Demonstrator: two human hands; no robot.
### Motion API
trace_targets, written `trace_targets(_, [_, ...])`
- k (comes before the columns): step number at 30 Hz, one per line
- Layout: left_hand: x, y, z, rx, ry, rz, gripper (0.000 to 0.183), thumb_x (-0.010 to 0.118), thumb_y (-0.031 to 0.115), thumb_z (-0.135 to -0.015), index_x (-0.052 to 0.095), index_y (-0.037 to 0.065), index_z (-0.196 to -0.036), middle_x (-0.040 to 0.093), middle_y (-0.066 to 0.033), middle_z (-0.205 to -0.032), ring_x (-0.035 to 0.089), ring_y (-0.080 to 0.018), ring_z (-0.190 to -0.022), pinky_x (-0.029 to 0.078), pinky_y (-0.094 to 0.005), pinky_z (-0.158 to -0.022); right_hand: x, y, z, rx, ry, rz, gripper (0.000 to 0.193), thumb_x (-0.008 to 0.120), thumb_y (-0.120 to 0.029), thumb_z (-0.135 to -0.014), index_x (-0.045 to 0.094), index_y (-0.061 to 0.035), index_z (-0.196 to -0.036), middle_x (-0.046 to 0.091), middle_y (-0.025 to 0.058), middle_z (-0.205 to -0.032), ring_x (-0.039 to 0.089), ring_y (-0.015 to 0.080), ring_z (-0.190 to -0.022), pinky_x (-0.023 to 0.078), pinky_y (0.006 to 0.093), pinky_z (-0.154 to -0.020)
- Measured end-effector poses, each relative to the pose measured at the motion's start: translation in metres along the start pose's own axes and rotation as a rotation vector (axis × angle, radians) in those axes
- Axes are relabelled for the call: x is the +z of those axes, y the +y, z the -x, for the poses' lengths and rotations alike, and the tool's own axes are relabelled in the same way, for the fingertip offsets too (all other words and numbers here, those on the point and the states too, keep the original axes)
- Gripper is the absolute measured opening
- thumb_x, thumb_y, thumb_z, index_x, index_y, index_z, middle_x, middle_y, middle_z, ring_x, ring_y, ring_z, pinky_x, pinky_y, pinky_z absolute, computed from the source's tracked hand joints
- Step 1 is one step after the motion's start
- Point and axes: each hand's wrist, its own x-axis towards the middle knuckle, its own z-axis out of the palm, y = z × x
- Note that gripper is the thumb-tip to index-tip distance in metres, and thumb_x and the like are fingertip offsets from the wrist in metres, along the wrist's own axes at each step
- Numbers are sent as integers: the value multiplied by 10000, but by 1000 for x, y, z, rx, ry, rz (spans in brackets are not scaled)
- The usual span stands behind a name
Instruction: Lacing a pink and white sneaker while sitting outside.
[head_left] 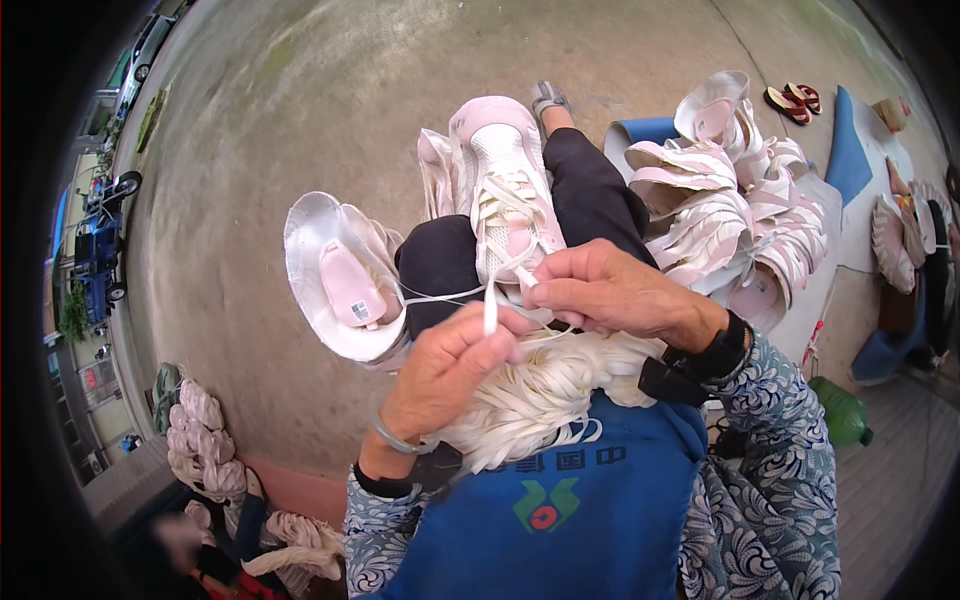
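Observation:
Between my knees lies a pink and white shoe upper (505, 185), its white lace running in crossing rows up the front. My right hand (620, 290) pinches a white shoelace (491, 308) end close to the eyelets at the upper's near edge. Lower and to the left, my left hand (445, 365) is closed on another stretch of lace, which rises in a loop from its fingertips. A heap of loose white laces (545, 390) rests on my lap over the blue apron (560, 510), just below both hands.
Another upper with a pink insole (350, 285) lies beside my left knee. Several stacked uppers (710, 200) are piled to my right, with sandals (795, 102) beyond. A green bottle (842, 412) stands by my right elbow. More uppers (205, 440) and a person (215, 565) are at lower left.

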Motion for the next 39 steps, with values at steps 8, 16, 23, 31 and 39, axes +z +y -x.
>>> trace_targets(8, [-84,-20,-38,-2,320,729,243,437,229,-1044,570,30,-1079,364,62,-601,358,-47,-492,392,-229,-494,-66,22,-16,-158,513,295,232,590,-233,-921,676,-20,-896,551,-21,-698,450,43,-576,324,190,-480])
trace_targets(16, [-80,-36,-49,-24,280,855,254,398,207,-1056,531,30,-1180,338,60,-589,290,-44,-449,320,-209,-417,-75,20,-16,-137,619,144,218,601,-185,-903,667,11,-970,591,12,-707,536,81,-533,436,239,-493])
trace_targets(23, [-83,-27,-56,-20,283,1043,253,371,168,-1058,534,11,-1172,338,47,-600,285,-61,-454,316,-219,-419,-69,22,4,-495,665,700,193,635,-30,-838,671,-44,-1028,619,89,-885,640,192,-793,508,303,-675])
trace_targets(31, [-77,-6,-62,128,111,1095,316,362,172,-1060,496,6,-1293,294,47,-594,257,-63,-453,290,-225,-412,-50,35,8,-577,338,1211,126,617,-7,-785,619,23,-907,543,120,-1044,643,302,-812,551,379,-657])
trace_targets(39, [-51,-24,-49,-159,398,457,162,486,215,-1021,541,63,-1012,390,68,-643,323,-5,-479,307,-165,-404,-50,35,1,-634,465,959,54,622,-33,-846,592,-14,-887,548,130,-881,607,315,-784,502,399,-692])
